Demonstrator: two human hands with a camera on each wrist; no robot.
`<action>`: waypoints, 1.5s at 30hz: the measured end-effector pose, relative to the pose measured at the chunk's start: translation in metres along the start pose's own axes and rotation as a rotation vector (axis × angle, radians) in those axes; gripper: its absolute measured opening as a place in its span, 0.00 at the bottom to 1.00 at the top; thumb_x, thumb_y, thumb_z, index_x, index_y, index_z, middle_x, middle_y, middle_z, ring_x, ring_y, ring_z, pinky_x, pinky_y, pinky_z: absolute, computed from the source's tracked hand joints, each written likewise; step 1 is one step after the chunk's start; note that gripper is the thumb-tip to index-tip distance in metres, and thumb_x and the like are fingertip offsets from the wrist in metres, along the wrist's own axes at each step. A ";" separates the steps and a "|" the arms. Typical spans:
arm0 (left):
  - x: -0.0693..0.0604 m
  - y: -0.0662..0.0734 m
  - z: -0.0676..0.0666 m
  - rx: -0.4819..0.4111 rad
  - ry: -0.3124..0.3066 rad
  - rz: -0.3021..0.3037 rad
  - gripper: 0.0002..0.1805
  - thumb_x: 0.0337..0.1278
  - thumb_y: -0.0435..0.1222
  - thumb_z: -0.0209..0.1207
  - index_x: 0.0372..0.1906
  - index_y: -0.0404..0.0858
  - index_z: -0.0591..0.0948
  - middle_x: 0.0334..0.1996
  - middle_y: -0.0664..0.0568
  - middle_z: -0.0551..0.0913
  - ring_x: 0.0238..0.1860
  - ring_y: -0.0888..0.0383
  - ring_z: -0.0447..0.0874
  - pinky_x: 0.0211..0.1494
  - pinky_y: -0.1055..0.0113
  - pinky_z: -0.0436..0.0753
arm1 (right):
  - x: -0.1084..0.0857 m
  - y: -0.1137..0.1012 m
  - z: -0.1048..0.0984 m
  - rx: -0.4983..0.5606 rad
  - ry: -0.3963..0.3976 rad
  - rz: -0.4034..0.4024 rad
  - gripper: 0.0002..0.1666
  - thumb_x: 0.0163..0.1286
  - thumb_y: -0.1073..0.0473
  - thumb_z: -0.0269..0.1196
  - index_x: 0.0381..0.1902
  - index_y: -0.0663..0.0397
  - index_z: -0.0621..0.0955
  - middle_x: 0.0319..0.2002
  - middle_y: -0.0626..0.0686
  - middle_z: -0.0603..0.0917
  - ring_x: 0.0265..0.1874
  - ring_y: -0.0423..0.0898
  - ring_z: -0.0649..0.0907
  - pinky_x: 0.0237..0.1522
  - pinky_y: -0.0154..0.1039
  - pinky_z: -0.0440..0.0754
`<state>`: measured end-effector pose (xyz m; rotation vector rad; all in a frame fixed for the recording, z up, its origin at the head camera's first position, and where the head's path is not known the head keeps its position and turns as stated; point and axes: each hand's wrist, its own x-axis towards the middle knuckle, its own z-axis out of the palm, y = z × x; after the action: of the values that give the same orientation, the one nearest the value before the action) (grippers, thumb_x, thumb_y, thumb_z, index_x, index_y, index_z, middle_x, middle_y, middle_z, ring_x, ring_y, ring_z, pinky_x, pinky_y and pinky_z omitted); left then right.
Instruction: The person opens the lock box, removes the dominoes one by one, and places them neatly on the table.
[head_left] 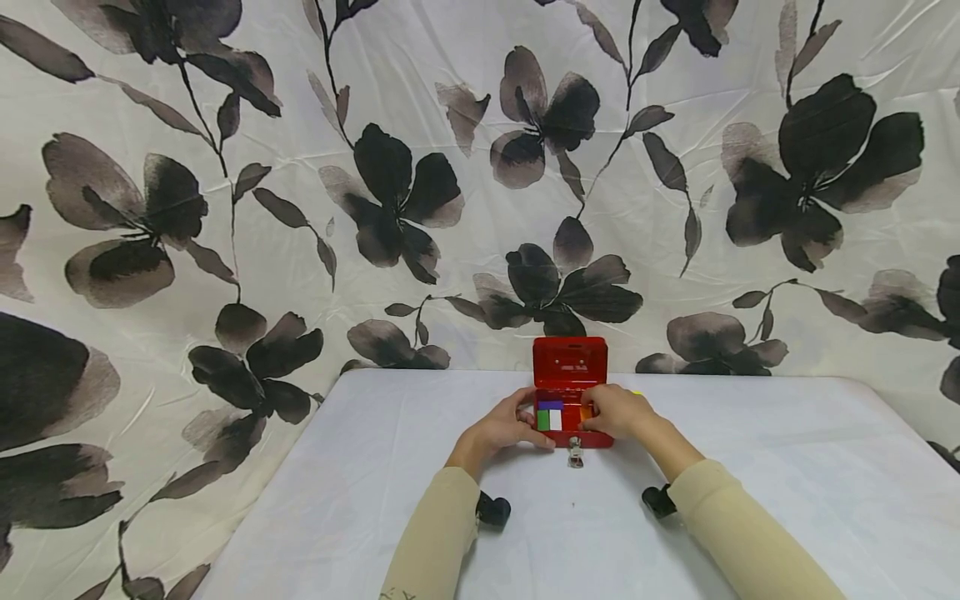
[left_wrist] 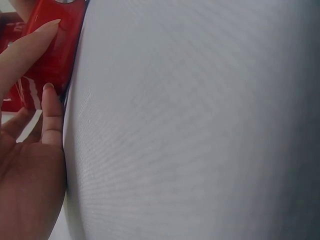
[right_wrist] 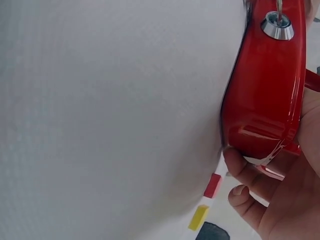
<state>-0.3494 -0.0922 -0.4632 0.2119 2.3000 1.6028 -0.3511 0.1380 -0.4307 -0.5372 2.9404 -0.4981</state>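
A red metal cash box (head_left: pixel 557 437) stands on the white table with its lid (head_left: pixel 570 362) raised. Keys (head_left: pixel 575 454) hang from the lock at its front. Inside, on the left, lie a purple block (head_left: pixel 551 405), a green block (head_left: pixel 543 420) and a white block (head_left: pixel 556 420). My left hand (head_left: pixel 501 427) grips the box's left front corner, thumb across the front and fingers along the side. My right hand (head_left: pixel 621 410) reaches over the right wall, its fingertips at an orange block (head_left: pixel 587 412) inside, which they seem to pinch; the hand partly covers it.
Beyond the box's right side, a red block (right_wrist: pixel 212 185) and a yellow block (right_wrist: pixel 199 217) lie on the table (head_left: pixel 750 500). A floral cloth (head_left: pixel 420 100) hangs behind the table's far edge. A dark wrist device (head_left: pixel 493 510) sits below each hand.
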 end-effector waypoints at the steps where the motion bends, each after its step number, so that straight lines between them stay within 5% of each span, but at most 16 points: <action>1: 0.000 0.000 0.000 -0.001 -0.001 0.001 0.52 0.40 0.36 0.81 0.75 0.53 0.68 0.61 0.55 0.77 0.53 0.52 0.75 0.68 0.45 0.74 | 0.000 0.000 0.000 0.000 0.003 -0.006 0.20 0.63 0.52 0.75 0.48 0.55 0.84 0.32 0.49 0.82 0.35 0.47 0.77 0.39 0.47 0.81; 13: 0.001 0.000 0.000 0.001 -0.007 0.000 0.53 0.40 0.36 0.82 0.75 0.53 0.68 0.58 0.55 0.78 0.52 0.52 0.75 0.69 0.45 0.74 | -0.005 0.007 -0.006 0.074 0.063 -0.049 0.19 0.64 0.52 0.74 0.47 0.55 0.82 0.28 0.47 0.77 0.31 0.46 0.75 0.31 0.41 0.74; 32: 0.005 0.000 -0.001 -0.030 -0.006 0.002 0.51 0.43 0.32 0.80 0.76 0.49 0.68 0.56 0.51 0.78 0.51 0.51 0.74 0.63 0.50 0.79 | -0.017 0.029 -0.023 0.300 0.161 -0.108 0.24 0.65 0.55 0.73 0.53 0.64 0.82 0.40 0.54 0.84 0.39 0.49 0.80 0.38 0.40 0.81; 45: 0.007 -0.005 -0.001 -0.033 -0.012 0.007 0.53 0.41 0.33 0.81 0.76 0.49 0.67 0.57 0.53 0.78 0.52 0.52 0.74 0.61 0.54 0.81 | -0.028 0.052 -0.027 0.297 0.238 -0.155 0.23 0.63 0.57 0.75 0.50 0.66 0.82 0.38 0.55 0.85 0.39 0.52 0.82 0.42 0.45 0.82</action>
<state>-0.3562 -0.0922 -0.4693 0.2215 2.2637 1.6374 -0.3460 0.2023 -0.4213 -0.7130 2.9699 -1.0639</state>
